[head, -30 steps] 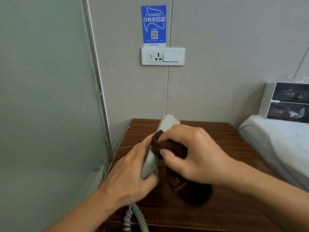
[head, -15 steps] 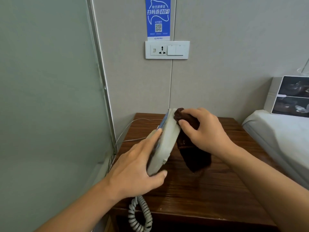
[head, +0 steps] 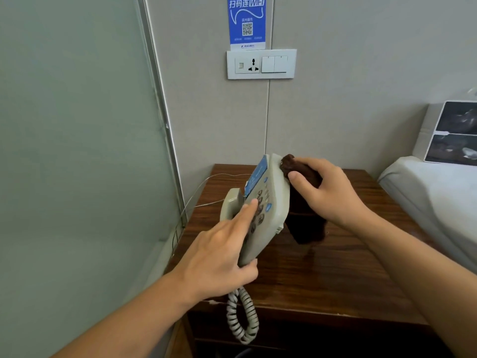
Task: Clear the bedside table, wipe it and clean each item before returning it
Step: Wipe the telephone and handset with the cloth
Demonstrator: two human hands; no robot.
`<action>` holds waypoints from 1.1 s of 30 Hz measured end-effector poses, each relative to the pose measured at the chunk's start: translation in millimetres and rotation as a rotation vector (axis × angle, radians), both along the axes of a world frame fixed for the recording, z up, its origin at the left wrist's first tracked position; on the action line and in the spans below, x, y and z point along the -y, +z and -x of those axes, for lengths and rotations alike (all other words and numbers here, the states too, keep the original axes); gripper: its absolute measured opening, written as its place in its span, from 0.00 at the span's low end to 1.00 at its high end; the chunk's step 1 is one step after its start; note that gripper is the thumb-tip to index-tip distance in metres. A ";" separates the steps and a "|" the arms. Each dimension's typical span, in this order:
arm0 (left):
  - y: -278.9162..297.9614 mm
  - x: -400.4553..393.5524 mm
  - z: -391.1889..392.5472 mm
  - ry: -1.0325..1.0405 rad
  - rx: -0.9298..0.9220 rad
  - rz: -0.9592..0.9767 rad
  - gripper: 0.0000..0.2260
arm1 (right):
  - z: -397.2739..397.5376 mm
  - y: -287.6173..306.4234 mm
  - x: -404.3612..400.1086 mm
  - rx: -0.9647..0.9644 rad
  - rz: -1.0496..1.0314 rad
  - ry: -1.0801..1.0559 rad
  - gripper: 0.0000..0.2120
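moved: phone (head: pixel 268 200) now tilted more upright, keypad showing
left hand (head: pixel 219 257): fingers grip phone above tabletop (head: pixel 335 275)
right hand (head: pixel 327 192): fingers clutch brown cloth (head: pixel 304 223) against phone's top-right edge

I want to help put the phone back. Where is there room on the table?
The bedside table shows bare wood in front, between the brown cloth and its near edge. The back left is crowded: the telephone, thin wires.

Blue wall sign (head: pixel 247 21), top centre of frame: "扫码连WIFI" (QR code beneath) | phone (head: pixel 265 200) card, blue: print too small to read
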State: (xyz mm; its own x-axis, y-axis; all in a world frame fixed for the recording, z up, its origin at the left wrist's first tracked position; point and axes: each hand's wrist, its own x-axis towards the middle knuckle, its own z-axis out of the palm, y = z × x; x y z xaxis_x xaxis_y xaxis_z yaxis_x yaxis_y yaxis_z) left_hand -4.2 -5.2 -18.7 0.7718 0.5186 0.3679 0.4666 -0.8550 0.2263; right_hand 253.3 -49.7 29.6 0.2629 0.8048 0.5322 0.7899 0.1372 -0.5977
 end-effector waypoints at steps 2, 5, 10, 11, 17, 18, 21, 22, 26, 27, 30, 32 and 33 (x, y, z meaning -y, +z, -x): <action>3.8 4.8 -2.2 0.017 0.050 0.005 0.47 | 2.2 -1.3 9.4 -0.005 -0.065 -0.002 0.14; 10.5 7.8 -4.2 0.014 0.142 0.059 0.44 | 7.2 -2.6 26.1 -0.001 -0.148 0.013 0.14; 23.0 12.5 -11.6 -0.019 0.258 0.110 0.40 | 10.2 1.1 42.7 0.011 -0.198 0.041 0.18; 24.8 13.2 -12.8 -0.017 0.275 0.119 0.40 | 10.2 1.6 44.6 0.007 -0.202 0.038 0.18; 31.4 10.7 -17.1 -0.011 0.358 0.237 0.37 | 4.6 1.3 51.1 -0.012 -0.180 0.051 0.15; 32.1 9.5 -17.4 -0.008 0.378 0.259 0.36 | 4.3 0.8 51.2 -0.013 -0.163 0.058 0.16; 32.7 2.9 -18.4 0.008 0.450 0.321 0.35 | 7.1 -0.8 48.9 0.000 -0.124 0.086 0.18; 33.2 1.2 -19.3 0.021 0.471 0.343 0.35 | 8.5 -1.6 47.4 0.011 -0.119 0.096 0.18; 31.2 -4.7 -24.0 0.073 0.553 0.427 0.31 | 13.1 -5.4 39.8 0.009 -0.102 0.058 0.17; 29.5 -6.1 -24.3 0.081 0.571 0.442 0.30 | 12.9 -6.4 37.4 -0.001 -0.113 0.022 0.16; 23.0 -8.2 -24.6 0.074 0.593 0.451 0.29 | 9.8 -8.7 31.0 -0.044 -0.144 -0.061 0.12; 18.5 -6.7 -26.0 0.043 0.591 0.466 0.31 | 10.9 -9.3 29.3 -0.050 -0.137 -0.020 0.13; 16.3 -5.5 -26.3 0.028 0.590 0.463 0.33 | 13.2 -9.6 28.9 -0.036 -0.142 0.019 0.14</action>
